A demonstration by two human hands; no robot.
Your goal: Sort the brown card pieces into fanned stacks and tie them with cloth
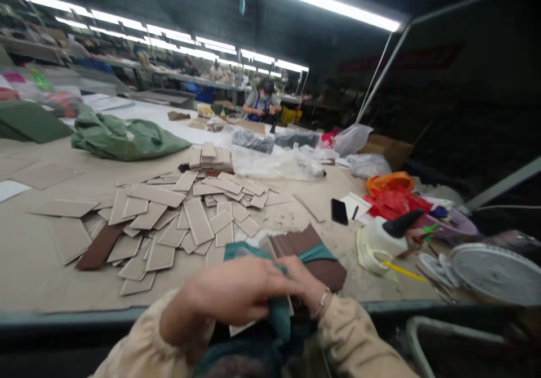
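Observation:
My left hand point(236, 288) is bent over a teal cloth point(279, 317) that hangs down at the table's front edge; motion smears its fingers. My right hand point(302, 279), with a bracelet at the wrist, meets the left one from the other side. Its fingers are bent, and what they hold is hidden. Just beyond it lies a row of overlapping brown panels point(296, 244), with a teal strip point(315, 254) across them. Left of the hands spreads a loose heap of beige rectangular panels point(198, 223), a dark brown one point(101, 247) among them. A pale panel edge shows under my left hand.
At right stand a white plastic jug point(382, 237) with a black nozzle, a phone point(339, 211), a red bag point(395, 202) and a round grey lid point(496, 271). Green cloth point(122, 136) and clear plastic point(274, 161) lie farther back. A co-worker point(262, 105) sits across the table.

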